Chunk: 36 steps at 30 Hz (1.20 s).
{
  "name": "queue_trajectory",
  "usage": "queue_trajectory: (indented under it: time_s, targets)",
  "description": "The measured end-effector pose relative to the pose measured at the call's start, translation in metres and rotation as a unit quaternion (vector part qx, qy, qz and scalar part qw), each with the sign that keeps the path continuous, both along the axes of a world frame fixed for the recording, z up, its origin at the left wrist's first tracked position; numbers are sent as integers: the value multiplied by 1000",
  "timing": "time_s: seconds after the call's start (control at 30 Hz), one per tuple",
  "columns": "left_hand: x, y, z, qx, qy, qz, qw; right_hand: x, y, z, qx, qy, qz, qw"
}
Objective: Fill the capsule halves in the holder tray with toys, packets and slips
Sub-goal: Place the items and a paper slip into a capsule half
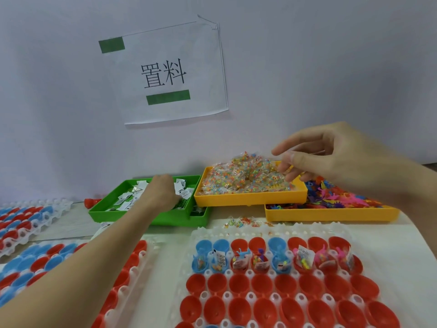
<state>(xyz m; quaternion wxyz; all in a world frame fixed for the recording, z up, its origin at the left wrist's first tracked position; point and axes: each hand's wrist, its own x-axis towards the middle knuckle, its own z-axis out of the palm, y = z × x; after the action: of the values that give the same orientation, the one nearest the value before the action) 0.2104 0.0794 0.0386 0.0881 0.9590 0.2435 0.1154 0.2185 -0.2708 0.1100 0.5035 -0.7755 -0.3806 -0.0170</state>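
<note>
Holder tray (272, 233) at 5 o'clock on the tabletop (165, 256), white, full of red and blue capsule halves (260, 285). Far row at its 12 o'clock edge already stuffed with toys, packets and slips. Rows nearer the body still bare, so most of the filling left to do.

At 12 o'clock from it, yellow tray of packets (248, 183). Right hand (331, 157) just above that pile, fingers (286, 162) loosely bent and apart, holding nothing as far as can be seen. At 1 o'clock, another yellow tray of bright toys (335, 200). At 11 o'clock, green tray of paper slips (132, 197). Left hand (160, 192) down inside it among the slips, fingers hidden behind the knuckles, so cannot tell whether pinching one. A few loose packets (243, 222) just beyond the holder tray's far edge.
</note>
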Motion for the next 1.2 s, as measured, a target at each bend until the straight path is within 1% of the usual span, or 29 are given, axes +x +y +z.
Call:
queue_trajectory:
  time_s: [0.13, 0.3, 0.33, 0.4, 0.5, 0.6, 0.67, 0.73, 0.8, 0.9, 0.97, 1.03, 1.07, 1.13, 1.2]
  targets:
    - [-3, -2, -2, 0, -21, 19, 1000, -2, 1, 2, 2, 5, 9, 1000]
    - [-6, -7, -2, -3, -37, 0, 999, -5, 4, 3, -7, 4, 14, 1000]
    - [-6, -7, -2, -6, -51, -5, 999, -5, 5, 3, -7, 4, 15, 1000]
    - [-6, -6, -3, -26, -111, -8, 993, -5, 5, 3, -6, 3, 15, 1000]
    - [-6, -7, 1, -115, -221, 12, 968, -4, 4, 2, -10, 1, 17, 1000]
    - [-6, -12, 11, -239, -303, 52, 921, -4, 5, 1, -12, -4, 20, 1000]
    - [-10, -19, 19, -297, -336, 60, 892, -4, 6, 1, -14, -7, 20, 1000]
    - [-18, -28, 27, -340, -343, 42, 874, -5, 6, 1, -17, -9, 21, 1000]
    - [-30, -37, 31, -354, -334, 9, 874, -5, 7, 2, -26, -12, 23, 999]
    - [-53, -54, 35, -357, -287, -57, 887, -7, 8, 1, -42, -19, 33, 998]
    - [-67, -62, 35, -377, -222, -131, 890, -7, 10, 1, -48, -22, 40, 998]
    - [-81, -66, 36, -374, -120, -213, 895, -7, 11, 1, -50, -24, 48, 997]
    - [-87, -67, 37, -351, -61, -244, 902, -7, 11, 1, -49, -25, 50, 997]
    - [-93, -68, 41, -273, 36, -276, 921, -7, 10, 3, -49, -28, 52, 997]
    - [-96, -69, 44, -199, 80, -287, 934, -6, 10, 3, -51, -31, 54, 997]
